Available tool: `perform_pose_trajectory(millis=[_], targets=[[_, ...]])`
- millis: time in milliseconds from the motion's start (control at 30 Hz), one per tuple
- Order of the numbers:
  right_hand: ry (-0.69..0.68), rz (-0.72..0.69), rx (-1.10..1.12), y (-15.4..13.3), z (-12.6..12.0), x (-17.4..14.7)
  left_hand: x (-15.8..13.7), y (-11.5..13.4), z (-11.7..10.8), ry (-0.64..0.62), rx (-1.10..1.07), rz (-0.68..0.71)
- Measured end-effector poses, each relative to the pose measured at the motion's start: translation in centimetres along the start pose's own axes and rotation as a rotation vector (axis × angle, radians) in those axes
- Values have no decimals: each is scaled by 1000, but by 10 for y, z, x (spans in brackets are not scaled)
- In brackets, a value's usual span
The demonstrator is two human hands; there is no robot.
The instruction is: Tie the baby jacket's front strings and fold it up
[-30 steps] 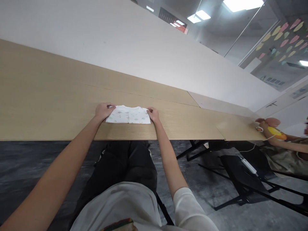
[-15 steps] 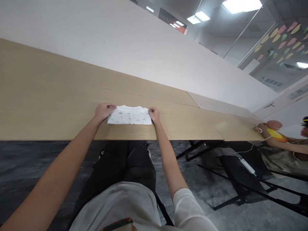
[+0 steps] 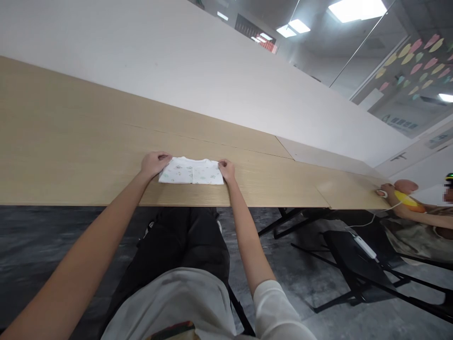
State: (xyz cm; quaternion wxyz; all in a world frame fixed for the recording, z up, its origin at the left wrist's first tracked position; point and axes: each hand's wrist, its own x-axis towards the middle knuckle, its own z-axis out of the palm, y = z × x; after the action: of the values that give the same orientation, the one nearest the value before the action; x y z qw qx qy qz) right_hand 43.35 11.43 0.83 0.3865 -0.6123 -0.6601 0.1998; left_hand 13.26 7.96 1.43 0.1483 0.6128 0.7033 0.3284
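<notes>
A small white baby garment (image 3: 191,172) with a faint green and coloured print lies folded flat on the wooden table (image 3: 88,137), its neckline facing away from me. My left hand (image 3: 155,164) pinches its upper left corner, fingers closed on the cloth. At the opposite corner, my right hand (image 3: 227,169) grips the fabric between thumb and fingers. The garment's lower edge runs straight, close to the table's front edge.
A white wall panel (image 3: 212,89) stands behind the table. At the far right another person's hands (image 3: 388,191) are near a yellow and pink object (image 3: 406,193). Black folding chairs (image 3: 357,259) and a white power strip (image 3: 364,246) are below.
Both hands stay on the garment's corners with almost no movement. The view has shifted very slightly.
</notes>
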Motion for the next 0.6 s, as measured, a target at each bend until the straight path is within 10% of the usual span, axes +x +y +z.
perform_pose_trajectory(millis=[600], targets=[[-107,-175,-187,-1,-3,-4,-2,5,2,-87,326,241]])
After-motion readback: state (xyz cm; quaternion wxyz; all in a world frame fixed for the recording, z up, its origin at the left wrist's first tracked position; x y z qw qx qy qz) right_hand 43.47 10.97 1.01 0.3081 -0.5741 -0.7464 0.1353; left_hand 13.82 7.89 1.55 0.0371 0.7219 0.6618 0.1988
